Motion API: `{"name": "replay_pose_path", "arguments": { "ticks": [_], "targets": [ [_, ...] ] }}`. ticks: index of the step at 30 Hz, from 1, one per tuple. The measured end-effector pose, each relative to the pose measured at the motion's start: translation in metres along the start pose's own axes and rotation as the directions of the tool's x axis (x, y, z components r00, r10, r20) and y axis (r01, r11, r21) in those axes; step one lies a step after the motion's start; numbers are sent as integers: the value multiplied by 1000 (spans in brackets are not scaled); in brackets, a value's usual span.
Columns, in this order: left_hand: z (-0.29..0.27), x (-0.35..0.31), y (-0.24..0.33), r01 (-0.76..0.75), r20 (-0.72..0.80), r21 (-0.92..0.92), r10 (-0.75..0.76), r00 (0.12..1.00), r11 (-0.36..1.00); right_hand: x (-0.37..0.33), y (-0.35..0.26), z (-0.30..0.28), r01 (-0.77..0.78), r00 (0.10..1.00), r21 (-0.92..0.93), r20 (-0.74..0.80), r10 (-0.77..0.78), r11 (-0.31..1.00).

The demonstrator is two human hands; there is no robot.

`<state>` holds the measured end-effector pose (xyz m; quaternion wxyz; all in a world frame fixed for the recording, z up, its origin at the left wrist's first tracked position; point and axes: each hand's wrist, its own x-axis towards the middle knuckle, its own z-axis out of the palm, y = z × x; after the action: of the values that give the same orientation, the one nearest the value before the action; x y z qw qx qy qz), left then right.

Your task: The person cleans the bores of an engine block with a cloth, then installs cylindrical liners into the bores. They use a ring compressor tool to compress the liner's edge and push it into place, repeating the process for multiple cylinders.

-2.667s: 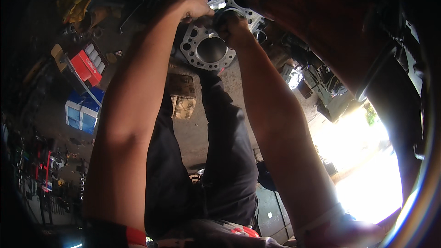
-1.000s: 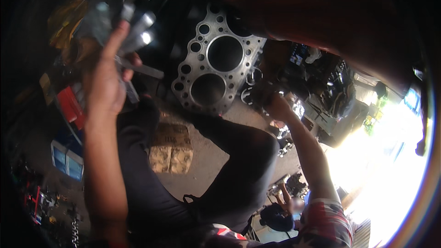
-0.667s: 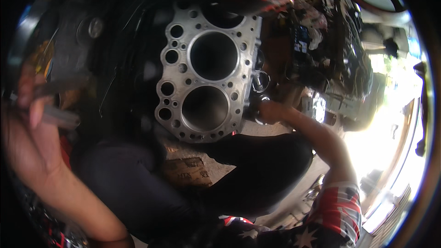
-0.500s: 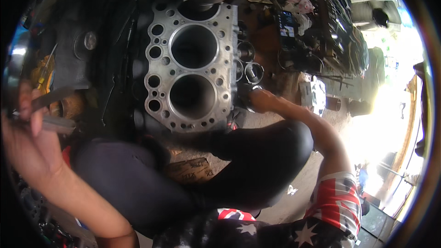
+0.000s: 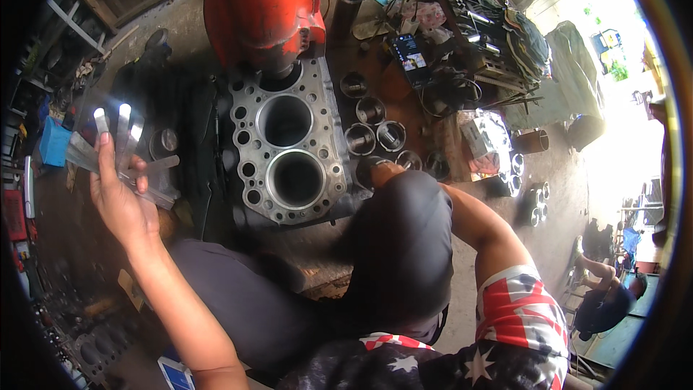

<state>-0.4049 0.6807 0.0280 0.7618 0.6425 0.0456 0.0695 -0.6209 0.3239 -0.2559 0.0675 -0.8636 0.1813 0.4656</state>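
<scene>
My left hand is raised at the left, its fingers closed on a fanned-out feeler gauge with several thin steel blades spread in different directions. In front of my knees lies a grey engine block with large round bores. Beside its right side stands a group of pistons, open ends up. My right hand reaches past my right knee to the nearest piston, its fingers at the rim. The knee hides part of that hand.
A red machine head stands over the block's far end. A dark flask and a lit phone lie beyond the pistons. Metal parts are piled on a rack at the right. A person is at the far right.
The view has shifted, showing more of the red machine and the floor. My left hand has come in from the left edge, its gauge blades now fanned. My right hand stays at the pistons.
</scene>
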Motion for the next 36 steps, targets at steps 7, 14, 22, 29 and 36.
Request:
{"name": "replay_pose_path", "arguments": {
  "ticks": [7, 14, 22, 29, 36],
  "targets": [
    [-2, 6, -4, -2, 4, -20, 2, 1000, 1000, 7, -1, 16, -38, 999, 76, -33, 41, 996],
    [-1, 7, -12, 22, 30, 7, -22, 999, 1000, 13, 1, 27, -64, 995, 133, -70, 73, 989],
    [7, -5, -1, 30, 54, -50, -27, 998, 998, -31, 20, -12, -61, 959, 289, -247, 136, 955],
    [21, -19, -1, 170, 182, -202, -133, 974, 965, -266, 12, -180, 577, 718, 668, -689, 97, 469],
    [41, -56, -21, 160, 271, -78, -133, 953, 984, -267, -134, -153, 783, 559, 322, -738, -377, 531]
  ]
}}
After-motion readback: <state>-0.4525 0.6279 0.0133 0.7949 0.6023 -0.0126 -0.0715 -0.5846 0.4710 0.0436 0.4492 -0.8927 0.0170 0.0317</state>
